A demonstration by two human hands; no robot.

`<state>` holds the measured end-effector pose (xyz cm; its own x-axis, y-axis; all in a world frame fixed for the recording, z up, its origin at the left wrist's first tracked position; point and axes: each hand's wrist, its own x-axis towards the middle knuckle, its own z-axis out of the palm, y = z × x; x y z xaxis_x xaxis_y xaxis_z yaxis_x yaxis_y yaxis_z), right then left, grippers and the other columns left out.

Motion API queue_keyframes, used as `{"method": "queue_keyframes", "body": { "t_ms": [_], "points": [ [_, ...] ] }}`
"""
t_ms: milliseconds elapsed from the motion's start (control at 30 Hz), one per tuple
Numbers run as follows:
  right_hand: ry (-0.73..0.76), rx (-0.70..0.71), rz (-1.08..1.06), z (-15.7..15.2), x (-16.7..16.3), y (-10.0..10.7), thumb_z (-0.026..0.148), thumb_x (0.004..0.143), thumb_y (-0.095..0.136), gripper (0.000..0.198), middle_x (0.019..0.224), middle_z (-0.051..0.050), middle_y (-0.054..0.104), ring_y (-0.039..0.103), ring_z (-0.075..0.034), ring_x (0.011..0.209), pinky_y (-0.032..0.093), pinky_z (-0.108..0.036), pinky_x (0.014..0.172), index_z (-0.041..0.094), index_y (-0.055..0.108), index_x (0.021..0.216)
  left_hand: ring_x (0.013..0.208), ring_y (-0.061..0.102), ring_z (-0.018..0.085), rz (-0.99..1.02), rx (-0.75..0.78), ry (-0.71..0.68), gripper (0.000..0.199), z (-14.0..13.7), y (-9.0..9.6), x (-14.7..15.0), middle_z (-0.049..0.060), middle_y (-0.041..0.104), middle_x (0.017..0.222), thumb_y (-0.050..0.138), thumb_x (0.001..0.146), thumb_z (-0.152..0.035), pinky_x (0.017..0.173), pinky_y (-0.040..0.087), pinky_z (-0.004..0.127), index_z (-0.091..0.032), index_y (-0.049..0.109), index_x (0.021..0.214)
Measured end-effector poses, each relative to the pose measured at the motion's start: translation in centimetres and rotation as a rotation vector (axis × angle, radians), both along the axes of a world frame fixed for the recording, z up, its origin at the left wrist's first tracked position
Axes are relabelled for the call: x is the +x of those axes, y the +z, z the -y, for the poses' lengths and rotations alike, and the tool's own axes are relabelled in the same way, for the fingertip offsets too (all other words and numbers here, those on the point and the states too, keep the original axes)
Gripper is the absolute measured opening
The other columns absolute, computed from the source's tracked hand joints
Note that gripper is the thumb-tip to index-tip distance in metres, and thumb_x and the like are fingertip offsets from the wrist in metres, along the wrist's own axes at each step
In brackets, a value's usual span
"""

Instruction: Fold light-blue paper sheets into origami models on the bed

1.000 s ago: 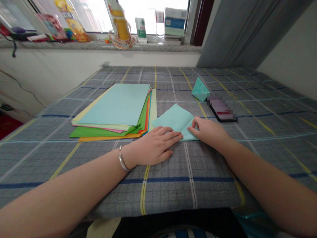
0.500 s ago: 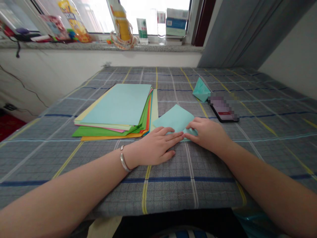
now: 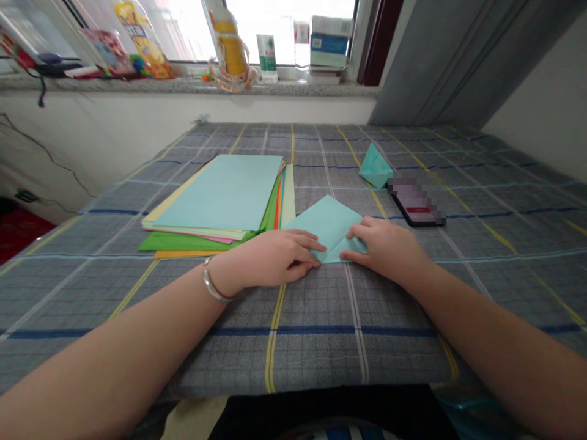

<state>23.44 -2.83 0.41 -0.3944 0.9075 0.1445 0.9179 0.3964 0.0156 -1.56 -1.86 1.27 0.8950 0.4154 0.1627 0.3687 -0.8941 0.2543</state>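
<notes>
A light blue sheet of folded paper [image 3: 329, 217] lies on the cloth with its point away from me. Crease lines and a folded flap show on its near right part. My left hand [image 3: 287, 253], a silver bangle at its wrist, holds the left near corner between fingers and thumb. On the right corner, my right hand [image 3: 383, 244] grips the paper, fingers on top and thumb at the near edge. Both hands cover parts of the side corners.
Left of the paper lies a stack of coloured paper [image 3: 220, 192], light blue on top. A folded teal paper shape [image 3: 376, 168] stands at the back right beside a phone [image 3: 417, 201]. A checked cloth [image 3: 316, 342] covers the table. Bottles and boxes line the windowsill [image 3: 284, 90].
My left hand has drawn left and back from the middle near edge to the paper's left corner, uncovering the creases. My right hand has stayed almost in place.
</notes>
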Motion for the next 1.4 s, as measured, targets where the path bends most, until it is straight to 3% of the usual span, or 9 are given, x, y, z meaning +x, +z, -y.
{"method": "queue_keyframes", "body": {
  "t_ms": [100, 233, 400, 667, 767, 1067, 1400],
  "points": [
    [-0.007, -0.002, -0.001, 0.0, 0.0, 0.0, 0.056, 0.081, 0.065, 0.035, 0.103, -0.004, 0.066, 0.062, -0.022, 0.087, 0.036, -0.03, 0.061, 0.027, 0.068, 0.1, 0.11, 0.064, 0.018, 0.07, -0.029, 0.058, 0.025, -0.3, -0.5, 0.2, 0.004, 0.072, 0.11, 0.049, 0.09, -0.012, 0.102, 0.049, 0.035, -0.019, 0.073, 0.092],
    [-0.004, 0.005, 0.0, 0.0, 0.0, 0.0, 0.056, 0.081, 0.065, 0.035, 0.102, -0.004, 0.067, 0.062, -0.022, 0.086, 0.035, -0.03, 0.06, 0.027, 0.067, 0.099, 0.102, 0.065, 0.018, 0.088, 0.032, 0.118, 0.026, -0.6, -1.0, 0.6, 0.006, 0.071, 0.106, 0.047, 0.091, -0.013, 0.094, 0.051, 0.035, -0.016, 0.068, 0.106],
    [-0.004, 0.02, 0.004, 0.1, 0.0, 0.0, 0.056, 0.081, 0.066, 0.035, 0.101, -0.004, 0.067, 0.063, -0.022, 0.086, 0.036, -0.031, 0.06, 0.025, 0.066, 0.097, 0.109, 0.059, 0.02, 0.025, 0.126, -0.019, 0.025, -0.2, -1.2, 1.1, 0.004, 0.07, 0.115, 0.047, 0.094, -0.016, 0.101, 0.046, 0.037, -0.019, 0.069, 0.106],
    [-0.003, 0.031, 0.003, 0.1, -0.1, 0.0, 0.055, 0.082, 0.064, 0.036, 0.099, -0.006, 0.068, 0.063, -0.022, 0.088, 0.039, -0.031, 0.064, 0.02, 0.063, 0.093, 0.123, 0.051, 0.025, -0.068, 0.162, 0.03, 0.034, 1.1, -1.6, 1.8, 0.008, 0.057, 0.138, 0.046, 0.097, -0.027, 0.105, 0.042, 0.043, -0.016, 0.055, 0.129],
    [-0.001, 0.034, 0.006, -0.1, 0.0, -0.1, 0.054, 0.082, 0.065, 0.036, 0.097, -0.006, 0.067, 0.063, -0.023, 0.089, 0.04, -0.032, 0.067, 0.02, 0.062, 0.093, 0.13, 0.046, 0.027, -0.091, 0.151, 0.024, 0.037, 1.3, -1.7, 1.7, 0.008, 0.051, 0.144, 0.047, 0.097, -0.033, 0.108, 0.037, 0.044, -0.015, 0.053, 0.129],
    [0.009, 0.007, -0.023, -0.7, 0.5, -0.7, 0.054, 0.08, 0.066, 0.036, 0.097, -0.007, 0.065, 0.061, -0.024, 0.09, 0.042, -0.034, 0.072, 0.02, 0.058, 0.093, 0.13, 0.046, 0.029, -0.101, 0.176, 0.029, 0.033, 1.5, -1.6, 1.8, 0.007, 0.051, 0.144, 0.046, 0.097, -0.037, 0.105, 0.038, 0.047, -0.018, 0.057, 0.121],
    [-0.01, -0.152, -0.108, -1.9, 1.1, -0.6, 0.06, 0.071, 0.069, 0.045, 0.094, -0.006, 0.062, 0.059, -0.024, 0.086, 0.041, -0.033, 0.069, 0.022, 0.053, 0.089, 0.128, 0.047, 0.03, -0.121, 0.2, 0.036, 0.034, 1.6, -1.7, 2.0, 0.006, 0.051, 0.145, 0.045, 0.098, -0.038, 0.104, 0.04, 0.049, -0.018, 0.056, 0.124]
  ]
}}
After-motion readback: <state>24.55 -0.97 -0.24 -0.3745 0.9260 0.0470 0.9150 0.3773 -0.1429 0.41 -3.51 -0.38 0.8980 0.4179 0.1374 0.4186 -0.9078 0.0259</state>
